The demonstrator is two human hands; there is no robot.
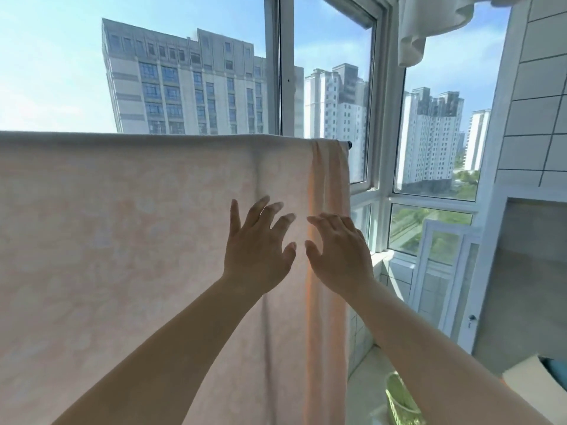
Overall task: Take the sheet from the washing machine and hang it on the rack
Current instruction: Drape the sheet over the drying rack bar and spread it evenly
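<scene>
Pale pink sheet (138, 240) already hangs over the rack rod (348, 144) w/ its right edge bunched near the rod's end, so left hand (257, 243) & right hand (340, 253), fingers spread, holding nothing, look set to smooth it.

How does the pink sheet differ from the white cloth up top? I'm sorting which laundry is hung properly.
The pink sheet hangs flat and spread wide over the rail; the white cloth is bunched in folds. The sheet is pale pink, the cloth white. The sheet is in front of the hands; the cloth hangs overhead, top right. Both are hanging fabric.
</scene>
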